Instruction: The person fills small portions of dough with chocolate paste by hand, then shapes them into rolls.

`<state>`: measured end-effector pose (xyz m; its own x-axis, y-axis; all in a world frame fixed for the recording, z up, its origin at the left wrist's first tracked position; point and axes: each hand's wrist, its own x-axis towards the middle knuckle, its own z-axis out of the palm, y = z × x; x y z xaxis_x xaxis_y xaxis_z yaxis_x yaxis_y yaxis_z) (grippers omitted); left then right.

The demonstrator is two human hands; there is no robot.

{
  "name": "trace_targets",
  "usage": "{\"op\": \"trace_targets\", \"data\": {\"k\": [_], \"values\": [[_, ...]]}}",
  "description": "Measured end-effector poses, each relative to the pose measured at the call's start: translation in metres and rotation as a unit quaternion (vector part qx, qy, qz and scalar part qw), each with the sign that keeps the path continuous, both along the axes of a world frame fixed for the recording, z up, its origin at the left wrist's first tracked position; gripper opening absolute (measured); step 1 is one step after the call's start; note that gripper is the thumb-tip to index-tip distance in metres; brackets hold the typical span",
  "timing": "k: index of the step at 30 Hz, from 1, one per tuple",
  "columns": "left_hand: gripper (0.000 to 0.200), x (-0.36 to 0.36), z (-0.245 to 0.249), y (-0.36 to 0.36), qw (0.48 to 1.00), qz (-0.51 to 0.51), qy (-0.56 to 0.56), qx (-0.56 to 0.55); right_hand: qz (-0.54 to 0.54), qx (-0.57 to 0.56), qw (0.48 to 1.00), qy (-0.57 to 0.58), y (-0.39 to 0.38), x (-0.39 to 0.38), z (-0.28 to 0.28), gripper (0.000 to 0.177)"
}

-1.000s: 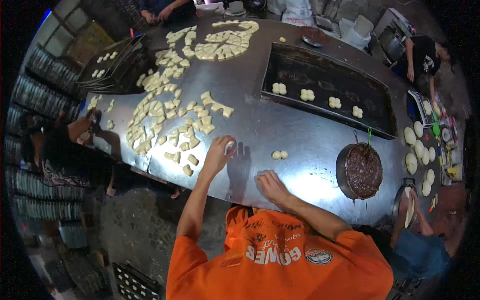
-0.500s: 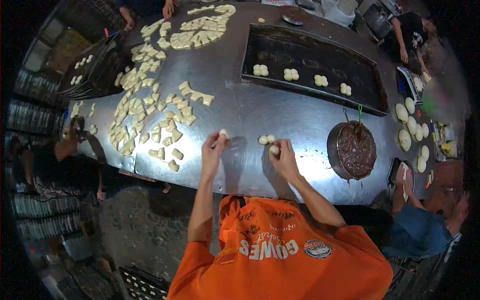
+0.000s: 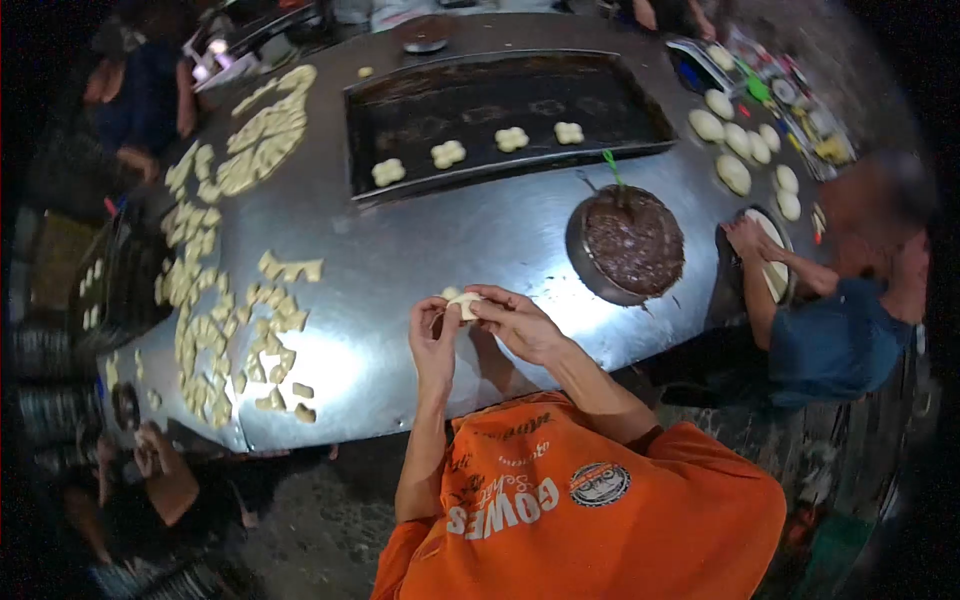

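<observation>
My left hand (image 3: 434, 335) and my right hand (image 3: 518, 325) meet above the metal table (image 3: 400, 230), near its front edge. Between their fingertips they hold pale dough balls (image 3: 463, 303) pressed together; how many is partly hidden by the fingers. Beyond them lies a dark rectangular tray (image 3: 510, 179) with several clusters of dough balls (image 3: 449, 153) along its near side. Right of my hands stands a round pan of brown filling (image 3: 634, 243) with a green-handled tool (image 3: 612, 167) in it.
Cut dough pieces (image 3: 265, 150) spread over the table's left side. Larger dough balls (image 3: 733, 174) rest at the right, by a scale (image 3: 700, 68). A co-worker's hands (image 3: 758, 240) press flat dough (image 3: 775, 270) at the right edge. Other people stand at the left.
My hands have come together around dough balls that were partly on the table. The view has turned right, so tray and pan appear further left.
</observation>
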<state>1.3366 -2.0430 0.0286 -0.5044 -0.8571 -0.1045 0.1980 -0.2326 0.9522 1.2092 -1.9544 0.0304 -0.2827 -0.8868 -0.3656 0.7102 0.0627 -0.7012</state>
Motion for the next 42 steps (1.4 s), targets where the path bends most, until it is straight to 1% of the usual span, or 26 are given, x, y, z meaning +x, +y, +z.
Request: {"op": "trace_targets", "data": {"k": [2,3,4,6,7,8,10,11,12,13,14,16,18,20,24,26,27,29,30,31,32,33,34,36,37,42], "values": [[0.013,-0.009,-0.004,0.005,0.997,-0.048,-0.043,-0.031,-0.050,-0.018,0.985,-0.164,0.016,-0.004,-0.001,0.039],[0.014,-0.012,-0.007,0.009,0.989,-0.073,-0.099,-0.085,-0.073,-0.004,0.979,-0.191,0.025,-0.008,0.000,0.039],[0.014,-0.018,-0.002,0.014,0.988,-0.079,-0.097,-0.086,-0.079,-0.005,0.978,-0.191,0.033,-0.012,0.001,0.039],[0.016,-0.026,0.007,0.024,0.939,-0.120,-0.159,-0.280,-0.073,-0.005,0.973,-0.218,0.049,-0.021,0.001,0.037],[0.020,-0.026,0.011,0.025,0.928,-0.174,-0.177,-0.276,-0.069,-0.001,0.978,-0.197,0.058,-0.027,0.001,0.036],[0.020,-0.027,0.013,0.028,0.928,-0.179,-0.176,-0.277,-0.073,-0.002,0.978,-0.197,0.069,-0.036,0.001,0.036],[0.024,-0.031,0.016,0.035,0.901,-0.225,-0.191,-0.318,-0.068,0.003,0.996,-0.063,0.090,-0.062,0.006,0.033],[0.028,-0.033,0.021,0.036,0.898,-0.244,-0.210,-0.298,-0.078,0.055,0.990,0.105,0.097,-0.082,0.010,0.030],[0.028,-0.033,0.023,0.036,0.898,-0.247,-0.210,-0.298,-0.086,0.105,0.953,0.269,0.103,-0.104,0.016,0.027],[0.027,-0.033,0.024,0.036,0.902,-0.230,-0.207,-0.302,-0.070,0.159,0.890,0.422,0.111,-0.119,0.027,0.025],[0.027,-0.031,0.024,0.034,0.906,-0.212,-0.205,-0.304,-0.051,0.209,0.800,0.561,0.118,-0.132,0.036,0.022],[0.026,-0.028,0.020,0.029,0.901,-0.209,-0.210,-0.316,-0.018,0.210,0.728,0.652,0.124,-0.155,0.021,0.018],[0.025,-0.029,0.020,0.026,0.907,-0.198,-0.214,-0.303,0.002,0.211,0.720,0.661,0.126,-0.167,0.013,0.016],[0.025,-0.029,0.020,0.027,0.915,-0.194,-0.204,-0.289,0.036,0.210,0.663,0.718,0.125,-0.172,0.006,0.014],[0.024,-0.025,0.022,0.027,0.919,-0.179,-0.205,-0.285,0.068,0.198,0.653,0.728,0.123,-0.181,-0.013,0.015],[0.023,-0.023,0.021,0.026,0.923,-0.169,-0.202,-0.279,0.107,0.272,0.738,0.608,0.121,-0.185,-0.010,0.019],[0.023,-0.023,0.020,0.025,0.927,-0.163,-0.197,-0.274,0.107,0.271,0.738,0.608,0.123,-0.188,-0.009,0.019],[0.025,-0.026,0.022,0.024,0.925,-0.180,-0.185,-0.278,0.012,0.232,0.915,0.331,0.127,-0.189,-0.003,0.025],[0.028,-0.029,0.023,0.025,0.924,-0.197,-0.174,-0.279,0.015,0.229,0.915,0.331,0.128,-0.186,-0.002,0.025],[0.028,-0.033,0.024,0.027,0.925,-0.191,-0.176,-0.279,-0.017,0.182,0.961,0.206,0.126,-0.175,0.010,0.027],[0.035,-0.040,0.025,0.031,0.931,-0.244,-0.132,-0.237,-0.046,0.132,0.987,0.075,0.123,-0.164,0.017,0.029],[0.043,-0.047,0.026,0.035,0.932,-0.295,-0.088,-0.193,-0.054,0.066,0.996,0.024,0.119,-0.153,0.016,0.029],[0.043,-0.052,0.027,0.039,0.934,-0.285,-0.092,-0.194,-0.062,0.051,0.997,-0.021,0.116,-0.144,0.012,0.029],[0.057,-0.062,0.027,0.046,0.939,-0.331,0.005,-0.094,-0.067,-0.010,0.989,-0.131,0.101,-0.113,0.027,0.028],[0.052,-0.065,0.031,0.048,0.957,-0.281,0.011,-0.070,-0.053,-0.025,0.986,-0.155,0.095,-0.103,0.025,0.027],[0.040,-0.043,0.017,0.025,0.969,-0.229,0.007,-0.092,-0.009,-0.037,0.995,-0.090,0.078,-0.059,0.016,0.023]]}}
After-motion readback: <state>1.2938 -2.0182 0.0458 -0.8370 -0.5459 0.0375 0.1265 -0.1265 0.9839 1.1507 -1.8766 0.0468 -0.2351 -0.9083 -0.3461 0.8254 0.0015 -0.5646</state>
